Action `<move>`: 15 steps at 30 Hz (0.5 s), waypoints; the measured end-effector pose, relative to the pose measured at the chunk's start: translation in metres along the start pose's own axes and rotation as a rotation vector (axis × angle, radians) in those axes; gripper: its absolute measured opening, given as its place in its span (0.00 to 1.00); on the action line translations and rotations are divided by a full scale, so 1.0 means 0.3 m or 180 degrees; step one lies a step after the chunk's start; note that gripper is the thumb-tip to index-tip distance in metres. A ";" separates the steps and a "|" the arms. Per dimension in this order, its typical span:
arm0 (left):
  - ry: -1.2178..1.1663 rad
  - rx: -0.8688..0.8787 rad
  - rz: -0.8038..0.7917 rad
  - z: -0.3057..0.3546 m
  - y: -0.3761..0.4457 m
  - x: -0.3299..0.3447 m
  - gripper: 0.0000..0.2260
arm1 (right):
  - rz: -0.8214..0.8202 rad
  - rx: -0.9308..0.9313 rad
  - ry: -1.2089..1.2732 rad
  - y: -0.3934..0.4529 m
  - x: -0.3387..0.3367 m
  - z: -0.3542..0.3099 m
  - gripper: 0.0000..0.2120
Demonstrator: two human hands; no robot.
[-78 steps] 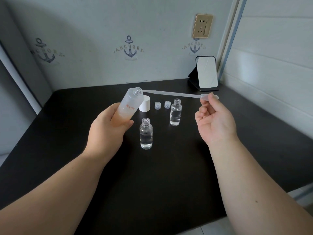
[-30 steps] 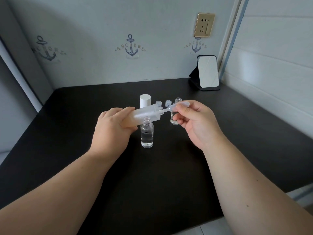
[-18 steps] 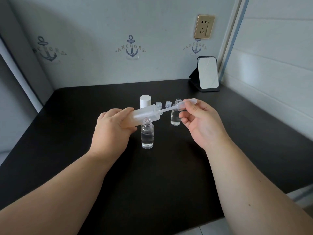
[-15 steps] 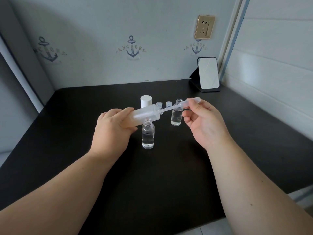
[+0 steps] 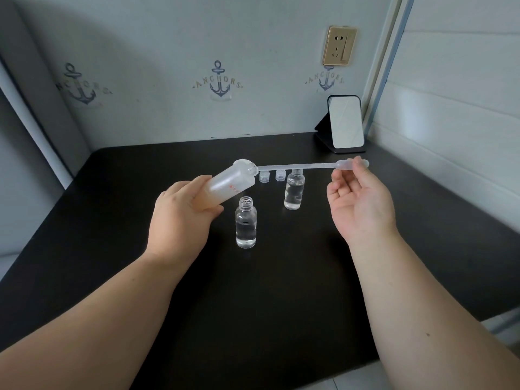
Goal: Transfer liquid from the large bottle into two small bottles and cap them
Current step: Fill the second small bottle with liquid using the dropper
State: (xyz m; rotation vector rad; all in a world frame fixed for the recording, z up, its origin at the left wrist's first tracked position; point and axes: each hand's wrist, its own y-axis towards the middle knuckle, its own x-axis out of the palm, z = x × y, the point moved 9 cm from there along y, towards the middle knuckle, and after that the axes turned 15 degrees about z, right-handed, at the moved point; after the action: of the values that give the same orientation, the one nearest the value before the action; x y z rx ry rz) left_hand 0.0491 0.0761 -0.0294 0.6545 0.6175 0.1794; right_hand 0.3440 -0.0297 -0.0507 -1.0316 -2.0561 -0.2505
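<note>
head view shows the pipette [image 5: 309,165] drawn back out of the large bottle [image 5: 225,187] compared with half a second ago, so only its tip sits at the bottle mouth while the right hand [image 5: 360,204] pinches the bulb, its other fingers loosely spread, out to the right. the left hand [image 5: 180,220] is wrapped around the bottle's base, holding it tilted up and to the right. that reads as a fresh draw ready to go to one of the two small bottles: the near small bottle [image 5: 246,223] between the hands or the far small bottle [image 5: 294,190] beyond them, both open, partly filled, upright on the desk [image 5: 281,305], with two small caps [image 5: 272,175] unused behind.
</note>
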 end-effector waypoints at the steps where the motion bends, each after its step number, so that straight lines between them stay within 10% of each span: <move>1: -0.0017 -0.0019 0.0027 -0.002 0.002 -0.002 0.22 | 0.0017 0.0005 0.0049 0.000 -0.002 -0.002 0.16; 15: -0.0503 -0.0590 0.0041 -0.041 0.004 0.002 0.13 | 0.0116 0.0124 0.0430 0.004 -0.009 -0.007 0.18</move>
State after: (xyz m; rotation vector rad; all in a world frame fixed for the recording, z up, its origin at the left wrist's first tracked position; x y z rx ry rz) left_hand 0.0424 0.0835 -0.0367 0.4881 0.4387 0.1923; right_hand 0.3472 -0.0315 -0.0516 -1.0001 -1.9122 -0.2536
